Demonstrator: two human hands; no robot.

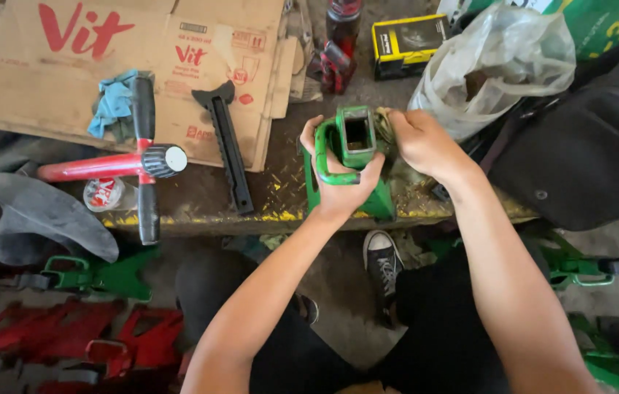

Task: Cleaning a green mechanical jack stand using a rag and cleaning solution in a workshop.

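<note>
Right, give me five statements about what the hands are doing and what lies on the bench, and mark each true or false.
1. The left hand grips the green jack stand by its handle. True.
2. The right hand rests on the black ratchet bar. False: it is at the top right side of the green stand; the bar lies apart on the cardboard.
3. A blue rag lies on the cardboard by the red and black cross wrench. True.
4. The green stand sits on the floor. False: it stands on the bench edge.
5. A clear plastic bag lies behind the right hand. True.
</note>
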